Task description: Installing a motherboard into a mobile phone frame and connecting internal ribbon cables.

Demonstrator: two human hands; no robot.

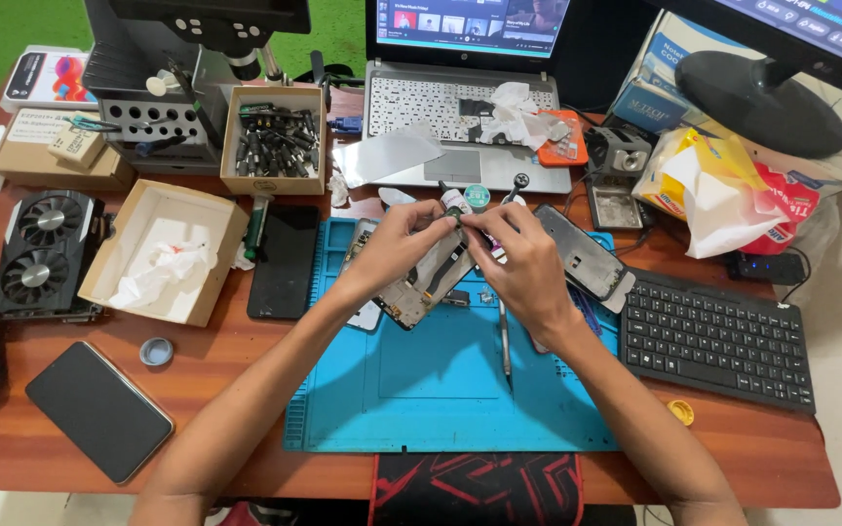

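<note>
My left hand and my right hand meet over the blue work mat. Between them they hold an opened phone with its back off and its inner parts showing, tilted above the mat. The fingertips of both hands pinch at the phone's upper end, where something small and green shows; I cannot tell what it is. A thin metal tool lies on the mat below my right wrist.
A phone screen part lies right of my hands, a black keyboard beyond it. A dark phone, an open cardboard box, a graphics card and another phone sit left. A laptop stands behind.
</note>
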